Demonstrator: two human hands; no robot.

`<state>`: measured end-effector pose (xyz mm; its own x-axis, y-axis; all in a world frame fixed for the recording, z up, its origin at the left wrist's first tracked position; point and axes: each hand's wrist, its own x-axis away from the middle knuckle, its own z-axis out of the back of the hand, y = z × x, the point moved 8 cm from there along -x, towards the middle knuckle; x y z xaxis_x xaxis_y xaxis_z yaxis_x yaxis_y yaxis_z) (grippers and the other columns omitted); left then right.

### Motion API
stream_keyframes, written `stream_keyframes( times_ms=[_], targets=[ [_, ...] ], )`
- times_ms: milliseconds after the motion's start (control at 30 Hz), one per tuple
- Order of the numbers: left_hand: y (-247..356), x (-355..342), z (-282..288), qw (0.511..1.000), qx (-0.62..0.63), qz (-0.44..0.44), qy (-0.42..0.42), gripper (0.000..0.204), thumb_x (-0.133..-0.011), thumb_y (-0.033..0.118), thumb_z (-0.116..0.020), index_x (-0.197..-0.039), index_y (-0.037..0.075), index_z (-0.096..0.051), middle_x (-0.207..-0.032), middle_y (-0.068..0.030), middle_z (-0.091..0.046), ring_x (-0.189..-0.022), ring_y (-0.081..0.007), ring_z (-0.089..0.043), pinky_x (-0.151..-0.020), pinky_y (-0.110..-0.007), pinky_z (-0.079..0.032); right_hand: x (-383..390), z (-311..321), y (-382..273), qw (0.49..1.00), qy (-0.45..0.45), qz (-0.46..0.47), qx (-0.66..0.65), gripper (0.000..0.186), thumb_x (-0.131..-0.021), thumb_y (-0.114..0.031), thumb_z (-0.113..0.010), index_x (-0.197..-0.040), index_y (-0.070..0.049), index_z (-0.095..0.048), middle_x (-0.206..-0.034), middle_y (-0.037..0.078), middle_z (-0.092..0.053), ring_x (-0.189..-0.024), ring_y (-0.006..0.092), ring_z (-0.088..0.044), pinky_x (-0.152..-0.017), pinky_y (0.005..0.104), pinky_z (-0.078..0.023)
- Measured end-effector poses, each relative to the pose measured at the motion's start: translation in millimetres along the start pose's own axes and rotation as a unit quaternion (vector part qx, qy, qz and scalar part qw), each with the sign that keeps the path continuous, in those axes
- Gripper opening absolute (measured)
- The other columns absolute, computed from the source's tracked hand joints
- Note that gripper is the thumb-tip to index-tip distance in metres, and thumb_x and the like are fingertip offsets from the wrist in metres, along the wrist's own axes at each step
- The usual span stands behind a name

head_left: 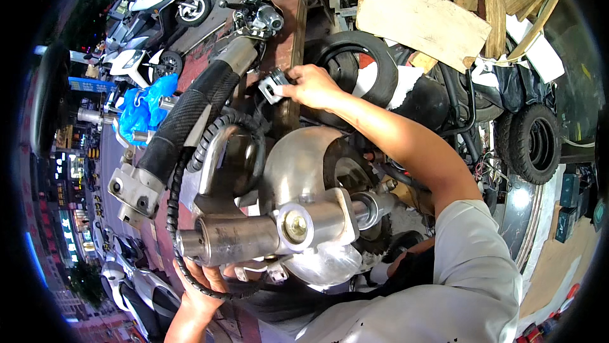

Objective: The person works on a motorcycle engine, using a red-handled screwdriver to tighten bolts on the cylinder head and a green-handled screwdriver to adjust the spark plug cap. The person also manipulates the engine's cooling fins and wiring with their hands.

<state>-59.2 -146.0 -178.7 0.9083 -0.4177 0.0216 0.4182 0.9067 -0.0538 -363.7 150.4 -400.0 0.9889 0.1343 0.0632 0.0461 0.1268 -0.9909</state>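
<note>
My right hand (pixel 311 86), its arm stretched forward, pinches a small silver-and-black metal block (pixel 274 86) with a slot in its face. Below it stands a scooter's front end with a shiny rounded metal fender (pixel 298 162) over the tyre. Nearer me lies a thick metal fork tube (pixel 238 241) with a round cap. My left hand (pixel 202 289) is curled against the underside of the tube's left end, its fingertips partly hidden. A black spiral-wrapped cable (pixel 172 200) loops down across that hand. A carbon-patterned tube (pixel 200 108) slants up to a handlebar end (pixel 257 19).
Loose tyres (pixel 358 67) and a wooden board (pixel 422 22) are piled at the far right. More small tyres (pixel 533 143) stand at the right. A blue plastic bag (pixel 146 108) wraps a metal part at the left. Parked scooters (pixel 158 3) line the far left.
</note>
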Motion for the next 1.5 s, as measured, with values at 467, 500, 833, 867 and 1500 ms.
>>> stream_keyframes(
  times_ms=[467, 500, 833, 867, 1500],
  targets=[
    [21, -32, 22, 0.989, 0.117, 0.013, 0.089, 0.046, -0.111, 0.042, -0.049, -0.128, 0.001, -0.059, -0.08, -0.0143, -0.065, -0.065, -0.0347, -0.06, -0.065, -0.048, -0.047, 3, 10, -2, 0.997, -0.011, 0.036, 0.061, 0.07, -0.08, -0.018, -0.09, -0.14, 0.005, -0.062, -0.124, 0.019, -0.074, -0.11, 0.0242, -0.071, -0.097, 0.0363, -0.055],
    [21, -33, 23, 0.987, 0.136, 0.024, 0.082, 0.043, -0.111, 0.04, -0.05, -0.127, 0.002, -0.06, -0.078, -0.0151, -0.065, -0.065, -0.0401, -0.06, -0.064, -0.05, -0.047, 7, 13, -5, 0.997, 0.004, 0.038, 0.063, 0.07, -0.08, -0.02, -0.09, -0.14, 0.004, -0.063, -0.123, 0.018, -0.075, -0.111, 0.0258, -0.072, -0.097, 0.0369, -0.055],
    [25, -38, 28, 0.982, 0.159, 0.018, 0.105, 0.036, -0.105, 0.033, -0.06, -0.101, -0.002, -0.06, -0.07, -0.0231, -0.061, -0.064, -0.0485, -0.064, -0.059, -0.052, -0.05, 67, 2, -78, 0.909, 0.041, 0.227, 0.346, 0.106, -0.073, -0.05, -0.093, -0.154, -0.004, -0.043, -0.137, 0.027, -0.057, -0.128, 0.0481, -0.059, -0.106, 0.0539, -0.05],
    [25, -38, 29, 0.981, 0.158, 0.016, 0.107, 0.036, -0.105, 0.034, -0.06, -0.101, -0.002, -0.06, -0.07, -0.0232, -0.061, -0.064, -0.0487, -0.064, -0.059, -0.052, -0.05, 67, 2, -79, 0.907, 0.049, 0.235, 0.347, 0.102, -0.075, -0.049, -0.092, -0.153, -0.004, -0.044, -0.135, 0.027, -0.059, -0.124, 0.0484, -0.061, -0.104, 0.0543, -0.051],
    [36, -48, 30, 0.975, 0.169, -0.019, 0.144, 0.032, -0.106, 0.03, -0.061, -0.095, 0.0, -0.058, -0.07, -0.0201, -0.059, -0.062, -0.0472, -0.06, -0.057, -0.052, -0.047, 18, -12, -68, 0.937, -0.055, 0.211, 0.273, 0.067, -0.089, -0.016, -0.08, -0.149, -0.006, -0.051, -0.104, 0.027, -0.074, -0.103, 0.045, -0.072, -0.092, 0.0483, -0.057]
  ],
)
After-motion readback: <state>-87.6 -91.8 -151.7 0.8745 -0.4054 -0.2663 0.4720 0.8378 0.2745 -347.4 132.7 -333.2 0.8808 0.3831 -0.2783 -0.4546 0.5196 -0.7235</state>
